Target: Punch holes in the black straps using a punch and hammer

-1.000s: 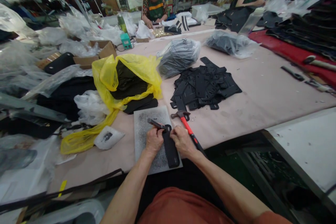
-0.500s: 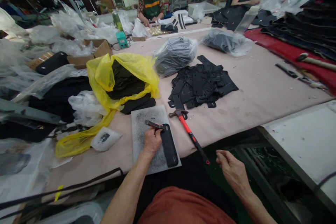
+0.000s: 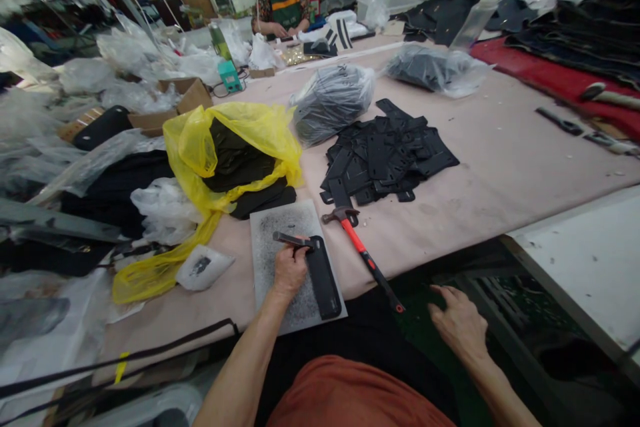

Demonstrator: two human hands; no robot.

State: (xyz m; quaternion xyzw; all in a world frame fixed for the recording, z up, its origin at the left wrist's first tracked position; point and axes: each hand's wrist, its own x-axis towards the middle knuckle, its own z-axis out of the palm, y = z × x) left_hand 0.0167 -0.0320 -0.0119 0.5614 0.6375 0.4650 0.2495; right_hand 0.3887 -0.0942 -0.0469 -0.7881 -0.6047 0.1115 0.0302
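My left hand is closed round a metal punch, whose end meets the upper part of a black strip. That strip lies on a speckled grey board. My right hand is off the table's front edge with its fingers apart and nothing in them. Between the hands, a hammer with a red and black handle rests on the table, its handle end over the edge. Behind the hammer is a pile of black pieces.
A yellow bag with dark pieces stands left of the pile. Two clear plastic bags lie behind it. A person sits across the table; another is at the upper right. Dark fabric is stacked at right.
My right hand has moved a little to the right and down, and its fingers have spread. My left hand holds the punch in nearly the same place.
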